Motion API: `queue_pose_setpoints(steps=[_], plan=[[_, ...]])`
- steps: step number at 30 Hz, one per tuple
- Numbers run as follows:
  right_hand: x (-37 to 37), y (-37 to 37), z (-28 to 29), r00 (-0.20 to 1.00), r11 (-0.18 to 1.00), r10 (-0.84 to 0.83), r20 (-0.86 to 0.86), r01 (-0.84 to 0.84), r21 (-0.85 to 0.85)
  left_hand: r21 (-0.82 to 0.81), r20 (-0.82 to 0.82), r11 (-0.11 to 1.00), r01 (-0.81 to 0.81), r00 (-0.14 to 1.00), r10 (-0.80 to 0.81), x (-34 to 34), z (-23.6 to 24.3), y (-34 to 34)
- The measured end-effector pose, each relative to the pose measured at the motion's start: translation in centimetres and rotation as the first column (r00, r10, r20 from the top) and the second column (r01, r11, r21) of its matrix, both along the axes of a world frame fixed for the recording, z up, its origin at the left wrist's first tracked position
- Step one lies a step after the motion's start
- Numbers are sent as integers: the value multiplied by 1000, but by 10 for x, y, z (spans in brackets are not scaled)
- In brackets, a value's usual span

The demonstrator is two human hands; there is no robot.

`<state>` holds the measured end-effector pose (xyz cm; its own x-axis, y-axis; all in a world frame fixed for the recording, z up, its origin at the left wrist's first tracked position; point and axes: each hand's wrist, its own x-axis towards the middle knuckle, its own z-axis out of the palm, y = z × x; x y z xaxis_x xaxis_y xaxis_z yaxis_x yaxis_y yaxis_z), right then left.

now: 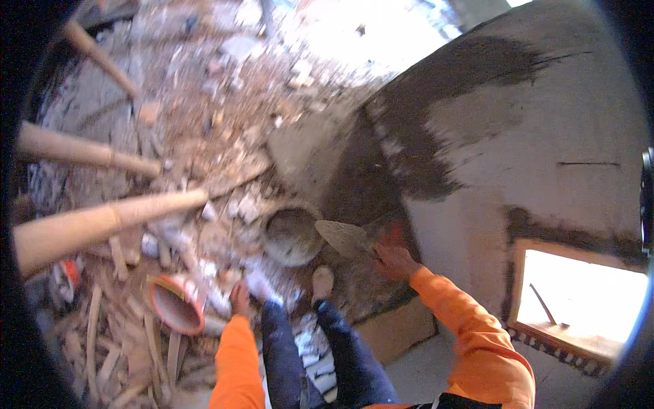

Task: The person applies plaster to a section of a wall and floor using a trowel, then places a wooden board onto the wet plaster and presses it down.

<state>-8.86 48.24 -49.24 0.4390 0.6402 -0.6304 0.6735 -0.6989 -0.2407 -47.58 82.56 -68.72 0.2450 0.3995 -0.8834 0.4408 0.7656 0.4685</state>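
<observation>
The right hand (396,262), extending from an orange sleeve (463,313), is found with its fingers closed on a trowel (344,237); the handle is largely concealed by the hand and blurred. The trowel's grey blade points toward the left of the view, its tip at the right-hand rim of a round pan (293,253); whether tip and rim are touching cannot be determined. The pan sits on the ground ahead of the person's feet and is grey and coated inside. The left hand (240,298) hangs low beside the left leg, to the right of an orange-rimmed bucket (197,312) and apart from it; its fingers are too small and blurred to tell whether they are open or closed. The person wears dark blue trousers (354,365). To the right rises a grey wall (490,163), bearing a broad, irregular dark patch (415,109) on its upper part. Lower in the same wall is a bright opening with a wooden frame (519,283), edged by dark material above and along its left side; a thin dark tool (543,305) leans inside the opening. On the left, three pale round poles (112,221) enter the view at differing angles. The ground (235,129) carries scattered rubble, and loose wood pieces (102,347) lie heaped at lower left.
</observation>
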Motion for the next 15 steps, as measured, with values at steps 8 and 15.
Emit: queue_pose_setpoints(steps=[8,15], plan=[[-100,81,-271,890,889,-457,-2,456,31,-81,-102,995,58,993,-66,-38,47,-54],[-155,88,-190,745,737,-650,-152,666,113,50,-433,998,45,901,-19,-166,91,2]])
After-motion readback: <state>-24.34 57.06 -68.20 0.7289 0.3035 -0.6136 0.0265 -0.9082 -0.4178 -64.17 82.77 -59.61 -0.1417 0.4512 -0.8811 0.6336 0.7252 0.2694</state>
